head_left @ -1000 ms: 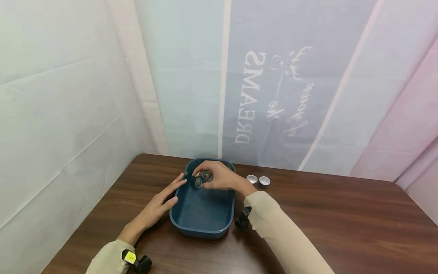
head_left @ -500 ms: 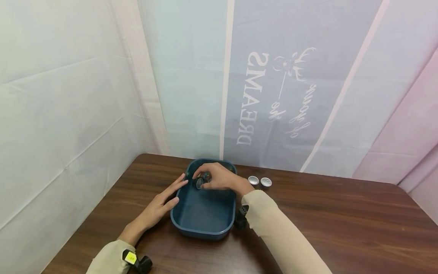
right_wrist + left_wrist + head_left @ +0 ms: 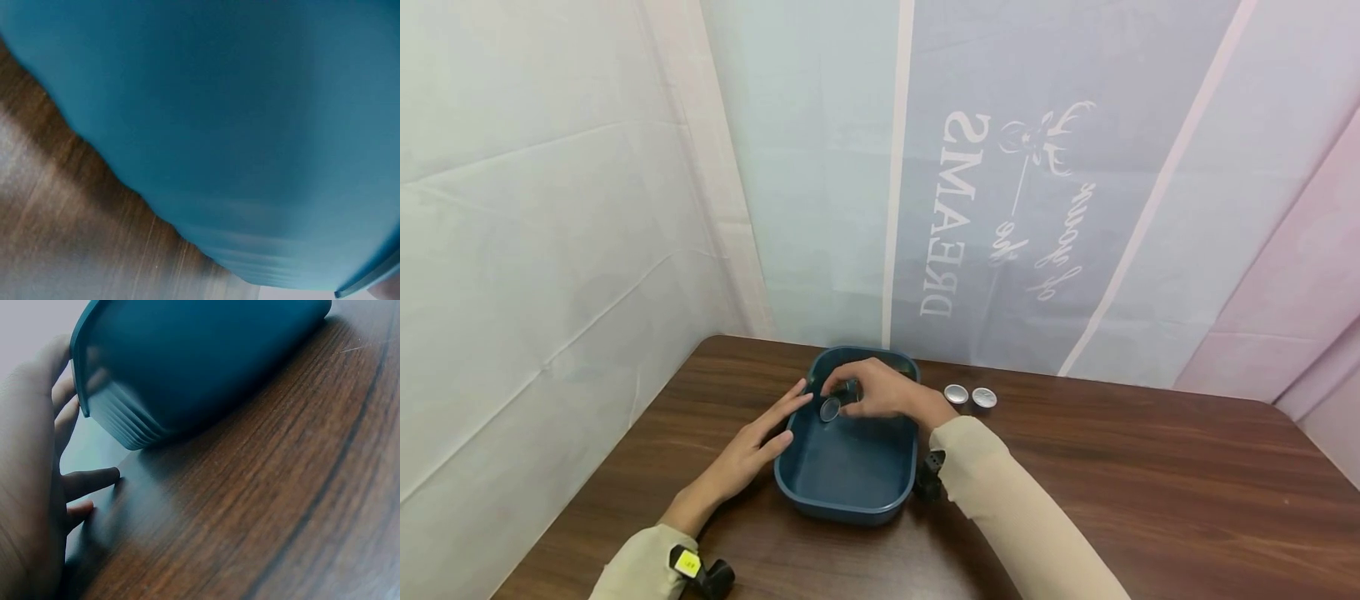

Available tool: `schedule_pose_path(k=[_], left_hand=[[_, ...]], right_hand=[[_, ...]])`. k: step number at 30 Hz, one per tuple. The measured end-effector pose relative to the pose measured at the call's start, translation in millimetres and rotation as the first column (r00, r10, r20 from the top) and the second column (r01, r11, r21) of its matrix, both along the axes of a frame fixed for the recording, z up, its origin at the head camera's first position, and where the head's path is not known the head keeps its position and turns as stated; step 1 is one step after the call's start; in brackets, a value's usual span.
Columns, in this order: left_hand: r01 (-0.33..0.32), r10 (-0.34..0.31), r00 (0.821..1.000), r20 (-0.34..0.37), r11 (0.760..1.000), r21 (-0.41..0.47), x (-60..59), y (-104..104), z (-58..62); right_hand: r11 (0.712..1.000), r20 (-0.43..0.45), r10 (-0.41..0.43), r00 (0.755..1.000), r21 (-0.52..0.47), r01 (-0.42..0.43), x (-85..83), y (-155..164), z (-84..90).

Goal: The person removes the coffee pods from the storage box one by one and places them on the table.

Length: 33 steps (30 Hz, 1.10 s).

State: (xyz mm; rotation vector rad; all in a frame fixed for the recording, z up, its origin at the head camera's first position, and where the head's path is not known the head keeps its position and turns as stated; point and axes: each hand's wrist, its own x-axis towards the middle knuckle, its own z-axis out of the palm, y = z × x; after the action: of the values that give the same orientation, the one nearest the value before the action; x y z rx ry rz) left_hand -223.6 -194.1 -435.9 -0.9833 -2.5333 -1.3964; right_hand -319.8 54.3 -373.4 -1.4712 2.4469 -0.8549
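A blue rectangular plastic tub (image 3: 850, 467) stands on the wooden table. My left hand (image 3: 741, 454) lies along its left side, fingers straight and touching the rim; in the left wrist view, the lower fingers extend below the rim beside the wall. My right hand (image 3: 880, 390) reaches into the back of the tub, thumb and fingers curled round a small dark coffee capsule (image 3: 848, 390), partly hidden by the hand. Just at the thumb's left, a second capsule (image 3: 830, 409) shows its round face, tilted toward the left wall. The right wrist view shows mainly the tub's outer wall (image 3: 206, 125).
Two capsules with silver foil lids, one (image 3: 956, 394) beside the other (image 3: 984, 398), stand on the table right of the tub. Behind the table (image 3: 1112, 475) hangs a printed fabric backdrop (image 3: 820, 208). Each wrist carries a small black camera.
Inside the tub, the capsule by my right thumb has shifted slightly left and down and its round face shows more fully. My left hand stays at the rim.
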Motion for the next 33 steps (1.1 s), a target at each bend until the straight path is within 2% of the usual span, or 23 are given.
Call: schedule_pose_path(k=[11,22,33], left_hand=[[0.000,0.000,1.000,0.006,1.000,0.003,-0.2,-0.9,-1.3],[-0.007,0.006,1.000,-0.012,1.000,-0.010,-0.1,-1.2,-0.1],[-0.015,0.015,1.000,-0.010,1.000,-0.011,0.6,0.4,1.3]], right_hand=[[0.995,0.034,0.052,0.998,0.080,-0.054,5.2,-6.8,-1.0],[0.989,0.064,0.037,0.997,0.139,-0.045,8.1,-5.5,0.4],[0.978,0.043,0.015,0.999,0.207,-0.023,5.7,-6.6,-2.9]])
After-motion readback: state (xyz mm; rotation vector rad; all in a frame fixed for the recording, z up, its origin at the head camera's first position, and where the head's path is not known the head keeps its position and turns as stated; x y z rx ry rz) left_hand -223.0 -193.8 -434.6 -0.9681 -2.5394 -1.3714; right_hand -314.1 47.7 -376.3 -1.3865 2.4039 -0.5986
